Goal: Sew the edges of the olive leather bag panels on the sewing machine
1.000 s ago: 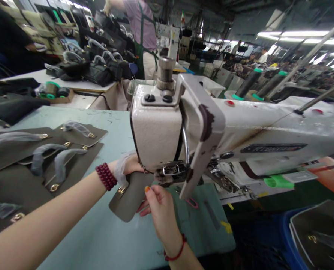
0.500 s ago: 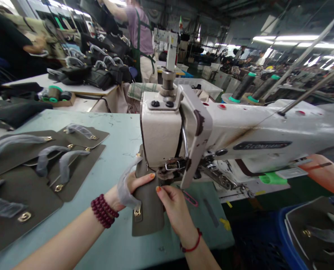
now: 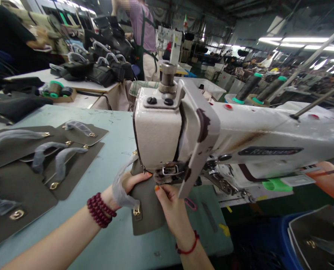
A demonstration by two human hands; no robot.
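Observation:
A grey-brown bag panel (image 3: 147, 221) lies under the head of a white sewing machine (image 3: 158, 131). Along the panel's left side arches a plastic-wrapped handle (image 3: 120, 191) with gold fittings. My left hand (image 3: 129, 182) reaches through this handle, its thumb stretched over the panel close to the presser foot; the handle and panel hide its other fingers, which seem to grip the panel's edge. My right hand (image 3: 169, 202) is closed, thumb and bent fingers pinching the panel just in front of the needle area. The needle itself is hidden.
Several similar panels with wrapped handles (image 3: 71, 161) lie on the table (image 3: 116, 129) at left. Pink-handled snips (image 3: 190, 204) rest right of my right hand. A blue bin (image 3: 285, 232) holds more panels. Two thread cones (image 3: 248, 88) stand behind the machine. Co-workers are beyond.
The panel and both hands keep nearly the same place at the machine. My view has shifted slightly. The co-worker in purple at the back has moved their arms.

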